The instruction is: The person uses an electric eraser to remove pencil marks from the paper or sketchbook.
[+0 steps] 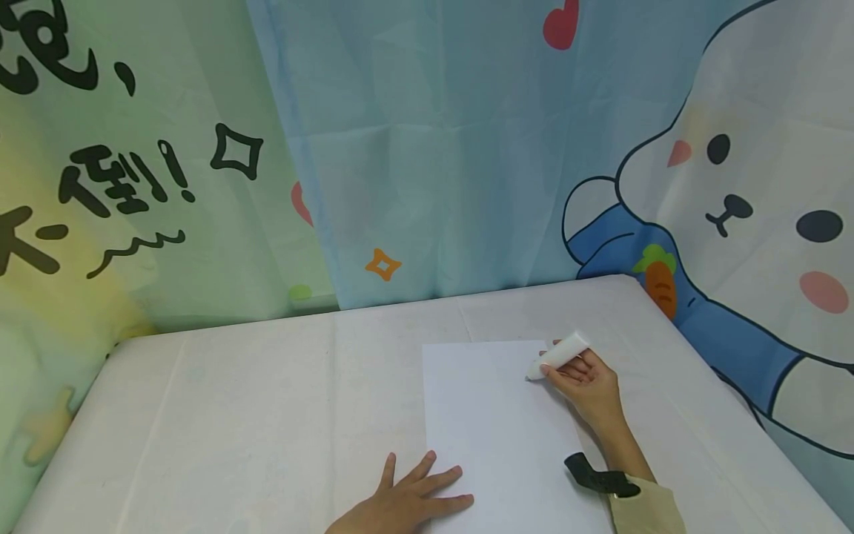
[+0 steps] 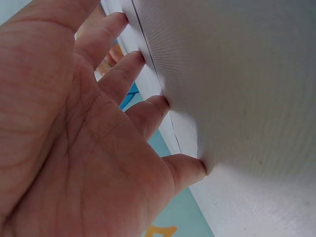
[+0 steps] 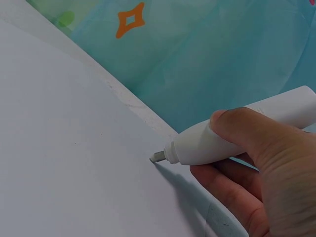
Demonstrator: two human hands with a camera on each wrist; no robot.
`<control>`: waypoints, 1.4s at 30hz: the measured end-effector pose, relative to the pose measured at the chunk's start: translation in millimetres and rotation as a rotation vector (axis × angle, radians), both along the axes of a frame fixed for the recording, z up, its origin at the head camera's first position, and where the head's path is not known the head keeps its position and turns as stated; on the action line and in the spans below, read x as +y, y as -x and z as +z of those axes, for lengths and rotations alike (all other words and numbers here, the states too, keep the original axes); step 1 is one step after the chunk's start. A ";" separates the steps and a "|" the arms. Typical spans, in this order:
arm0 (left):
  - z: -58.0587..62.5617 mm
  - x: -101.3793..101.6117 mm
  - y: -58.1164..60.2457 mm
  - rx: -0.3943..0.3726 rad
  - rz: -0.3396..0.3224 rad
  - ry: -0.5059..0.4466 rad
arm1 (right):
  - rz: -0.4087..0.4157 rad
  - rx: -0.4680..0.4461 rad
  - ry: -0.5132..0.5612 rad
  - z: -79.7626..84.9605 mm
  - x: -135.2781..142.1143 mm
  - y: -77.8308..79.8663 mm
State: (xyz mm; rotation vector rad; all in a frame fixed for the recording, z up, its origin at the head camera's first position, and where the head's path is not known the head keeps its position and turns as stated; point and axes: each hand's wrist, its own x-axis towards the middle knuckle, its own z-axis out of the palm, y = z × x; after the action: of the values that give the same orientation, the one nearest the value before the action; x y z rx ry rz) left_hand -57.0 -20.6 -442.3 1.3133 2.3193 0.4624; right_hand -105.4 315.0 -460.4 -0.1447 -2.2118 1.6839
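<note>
A sheet of white paper (image 1: 494,423) lies on the white-covered table, with its lower end running out of the head view. My right hand (image 1: 587,382) holds a thick white pen-shaped tool (image 3: 210,143) between thumb and fingers. This tool tapers to a short metal tip, which meets the sheet or sits very close to it, near the upper right edge. Spread fingers of my left hand (image 1: 414,497) rest across the paper's lower left edge. In the left wrist view their fingertips (image 2: 160,101) press on the sheet, and nothing is held in that palm.
White cloth covers the table (image 1: 267,415), whose far edge meets a printed curtain (image 1: 434,148) with a cartoon bear. Around my right wrist is a black strap (image 1: 597,478), just above a beige sleeve (image 1: 647,508).
</note>
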 end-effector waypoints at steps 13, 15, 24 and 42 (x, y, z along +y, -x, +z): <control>0.1 0.9 -0.4 0.000 0.007 0.003 | 0.008 0.028 -0.007 -2.2 0.3 0.6; 0.1 0.8 -0.4 -0.001 0.007 0.000 | 0.010 0.037 -0.005 -2.4 0.2 0.7; 0.8 0.3 0.2 -0.010 0.006 -0.008 | 0.012 0.035 -0.005 -3.3 0.3 2.2; -0.4 0.4 0.1 -0.019 0.002 0.004 | 0.027 0.040 0.002 -4.8 -0.7 1.0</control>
State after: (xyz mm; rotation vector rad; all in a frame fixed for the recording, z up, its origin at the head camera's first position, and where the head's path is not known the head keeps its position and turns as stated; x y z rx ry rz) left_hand -57.1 -20.2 -442.7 1.2992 2.3058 0.4689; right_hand -106.4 314.4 -465.2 -0.0814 -2.1928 1.6885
